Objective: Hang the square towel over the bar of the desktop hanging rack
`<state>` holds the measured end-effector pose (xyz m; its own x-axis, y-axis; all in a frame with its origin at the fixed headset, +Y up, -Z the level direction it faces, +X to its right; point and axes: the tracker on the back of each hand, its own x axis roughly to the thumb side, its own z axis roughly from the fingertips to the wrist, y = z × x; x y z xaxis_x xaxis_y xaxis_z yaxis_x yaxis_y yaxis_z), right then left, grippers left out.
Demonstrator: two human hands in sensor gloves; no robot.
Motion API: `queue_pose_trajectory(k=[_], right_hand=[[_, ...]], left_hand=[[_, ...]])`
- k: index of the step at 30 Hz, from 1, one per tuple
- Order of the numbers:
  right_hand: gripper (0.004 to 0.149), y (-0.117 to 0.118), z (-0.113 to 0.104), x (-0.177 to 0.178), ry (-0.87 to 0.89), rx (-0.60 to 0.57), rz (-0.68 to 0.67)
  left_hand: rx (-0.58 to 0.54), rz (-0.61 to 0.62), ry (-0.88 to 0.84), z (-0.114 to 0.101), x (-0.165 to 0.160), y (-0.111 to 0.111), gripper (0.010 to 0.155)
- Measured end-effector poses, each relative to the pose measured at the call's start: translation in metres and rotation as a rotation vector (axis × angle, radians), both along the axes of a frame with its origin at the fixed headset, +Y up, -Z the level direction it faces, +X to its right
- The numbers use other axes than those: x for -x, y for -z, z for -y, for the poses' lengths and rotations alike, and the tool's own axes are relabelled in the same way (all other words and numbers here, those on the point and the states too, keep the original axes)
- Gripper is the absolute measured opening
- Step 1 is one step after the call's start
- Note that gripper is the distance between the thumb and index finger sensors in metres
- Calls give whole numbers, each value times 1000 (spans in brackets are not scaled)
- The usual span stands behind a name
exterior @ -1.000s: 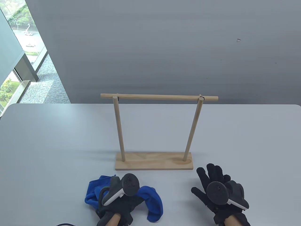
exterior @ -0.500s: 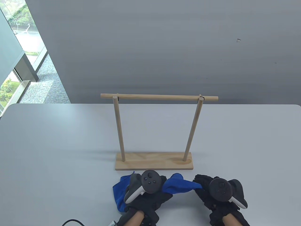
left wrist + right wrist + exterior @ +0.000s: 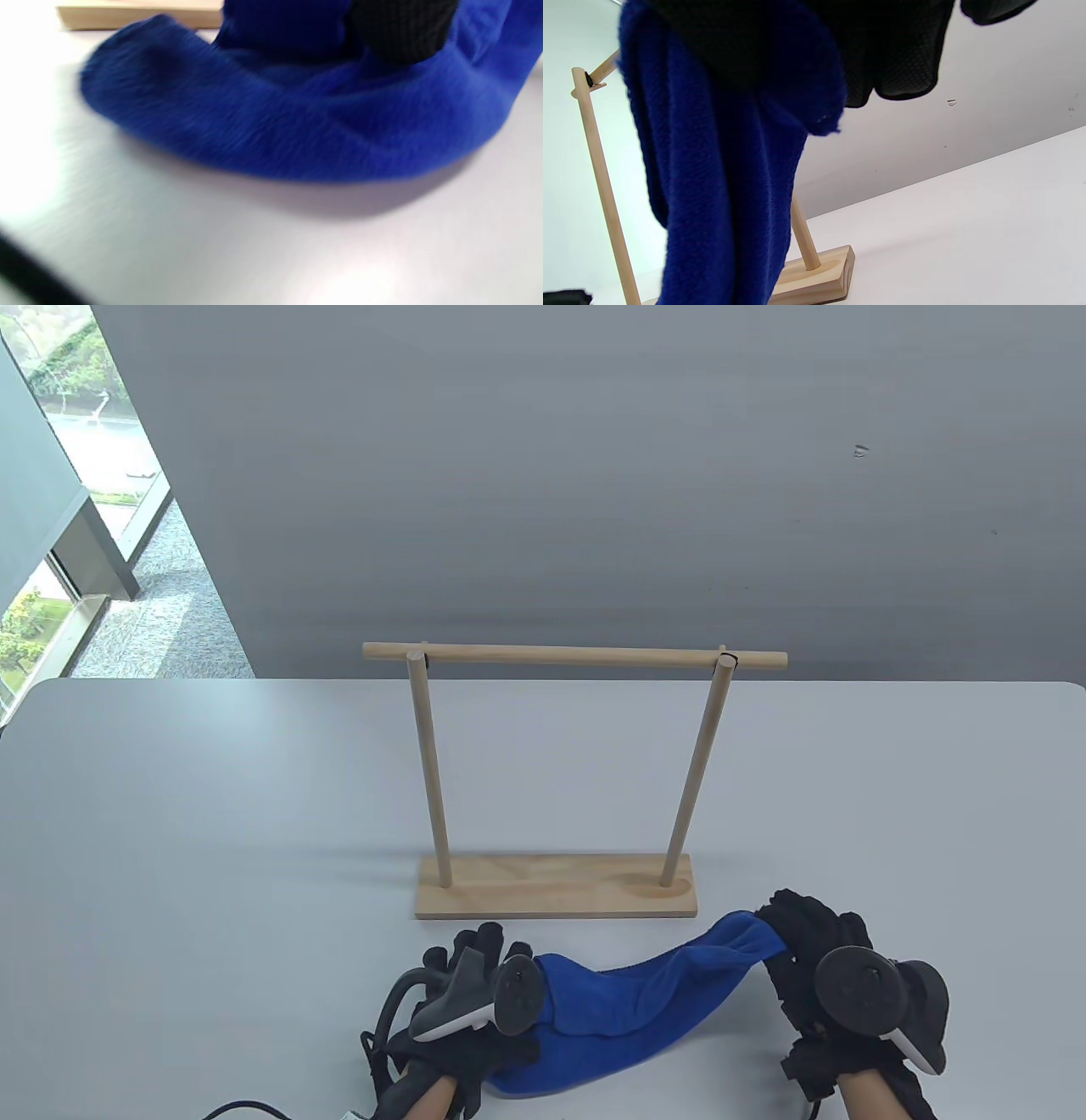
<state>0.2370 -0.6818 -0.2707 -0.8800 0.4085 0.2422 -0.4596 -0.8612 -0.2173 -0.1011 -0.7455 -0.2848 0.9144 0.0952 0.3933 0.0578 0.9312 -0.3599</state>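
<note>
Blue fabric, the square towel, stretches in a sagging band across the lower middle of the table view, strung between the two hands. The left hand, at the lower left of centre, grips the towel's left end, though its fingers are mostly hidden by the tracker; in the left wrist view a black gloved fingertip presses into the cloth, whose lower fold rests on the tabletop. The right hand, at the lower right, pinches the towel's other end, lifted higher; in the right wrist view the cloth hangs from the closed fingers. The wooden rack stands just above the towel in the frame, its bar bare.
</note>
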Motion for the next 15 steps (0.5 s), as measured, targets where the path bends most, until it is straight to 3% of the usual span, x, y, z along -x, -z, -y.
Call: queue_pose_trajectory(k=[2,4,6,7,12,15], right_hand=[[40,-2,0,3,-6,1,-12],[40,-3,1,5,-20,3,-21],[39,-4,1,5,-37,9,-7],[39,-4,1,4,-47,13,9],[38,-4,0,-5,-107,43,83],[38,-1,3,-7,-129,89,91]], left_hand=[[-109,85,-53,-4,-8,-3,95],[-194,141,-39,-5,-18,-9,83],[-288,142,-16,-8,-24,-14,49],[-349,122,-53,-12,-21,-15,43],[-352,-153,-559,-40,35,-9,40],[-225,-358,-966,-38,89,-6,39]])
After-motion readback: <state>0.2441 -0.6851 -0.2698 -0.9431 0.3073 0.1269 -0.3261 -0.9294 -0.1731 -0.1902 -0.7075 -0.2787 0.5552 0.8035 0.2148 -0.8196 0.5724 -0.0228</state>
